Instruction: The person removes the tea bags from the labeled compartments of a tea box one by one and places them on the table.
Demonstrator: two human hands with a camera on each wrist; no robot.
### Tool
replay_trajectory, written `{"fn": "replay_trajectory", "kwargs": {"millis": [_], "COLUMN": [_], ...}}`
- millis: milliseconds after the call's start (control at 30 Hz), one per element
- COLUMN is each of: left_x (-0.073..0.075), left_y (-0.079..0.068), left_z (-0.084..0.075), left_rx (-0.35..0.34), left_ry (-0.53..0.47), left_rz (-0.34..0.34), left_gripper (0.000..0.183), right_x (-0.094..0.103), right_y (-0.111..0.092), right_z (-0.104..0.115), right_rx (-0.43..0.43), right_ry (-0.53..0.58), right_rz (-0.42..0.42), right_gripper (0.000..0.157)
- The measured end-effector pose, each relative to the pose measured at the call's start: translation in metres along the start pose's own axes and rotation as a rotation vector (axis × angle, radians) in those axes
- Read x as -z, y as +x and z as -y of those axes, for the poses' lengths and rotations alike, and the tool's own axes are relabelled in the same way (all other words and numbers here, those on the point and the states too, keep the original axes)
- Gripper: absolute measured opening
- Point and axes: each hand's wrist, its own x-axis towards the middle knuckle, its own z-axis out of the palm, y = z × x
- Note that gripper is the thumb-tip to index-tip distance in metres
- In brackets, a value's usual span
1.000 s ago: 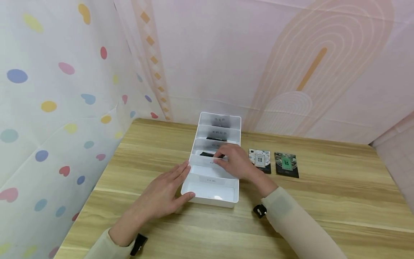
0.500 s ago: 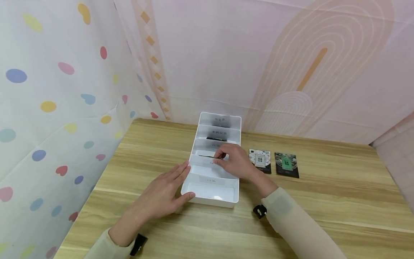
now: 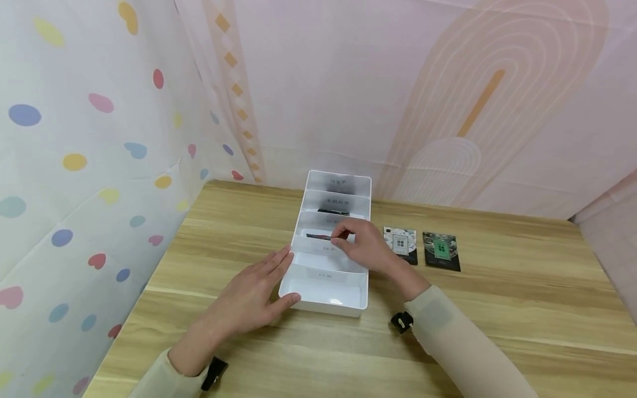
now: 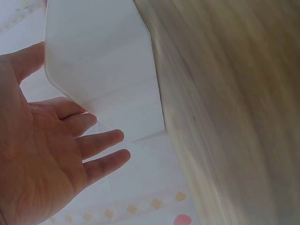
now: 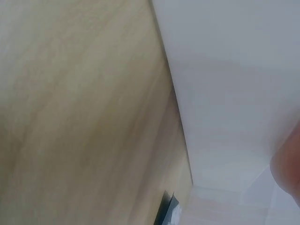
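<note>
At nine o'clock from the nearer right hand (image 3: 367, 246), which seemingly pinches it, the dark sachet (image 3: 317, 236) stretches nine-to-three, the left hand (image 3: 251, 294) spread against the divided tray (image 3: 338, 310).

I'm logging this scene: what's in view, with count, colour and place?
White box: 1, white, on the table, five compartments.
Labels: 5, dark lettering, inside the box.
Held packet: 1, dark, at the middle compartment.
Boxed packet: 1, dark, second compartment from far end.
Pale packet: 1, white and black, right of box.
Green-panelled packet: 1, black and green, farther right.
Table: 1, wood-toned, under the box.
Spotted cloth: 1, white, left side.
Patterned cloth: 1, pink, behind the table.
Sleeves: 2, cream, bottom of head view.
Straps: 2, black, by the sleeves.
Left grip: 1, bare, touching box's left side.
Right grip: 1, bare, pinching the held packet.
</note>
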Motion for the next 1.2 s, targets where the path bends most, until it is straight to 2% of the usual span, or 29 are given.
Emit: {"fn": "replay_trajectory", "kwargs": {"millis": [300, 867, 1200], "left_x": [-0.001, -0.002, -0.001], "left_y": [-0.001, -0.001, -0.002], "left_z": [-0.001, -0.001, -0.002], "left_rx": [0.006, 0.012, 0.016], "left_ry": [0.0, -0.003, -0.005], "left_rz": [-0.001, 0.009, 0.006], "left_gripper": [0.083, 0.083, 0.083], "right_x": [0.009, 0.029, 0.054], "right_y": [-0.002, -0.001, -0.006], "right_z": [0.005, 0.021, 0.026], "right_rx": [0.072, 0.102, 0.109], "right_ry": [-0.002, -0.027, -0.01], "right_rz": [-0.062, -0.127, -0.194], "right_gripper": [0.005, 0.004, 0.003]}}
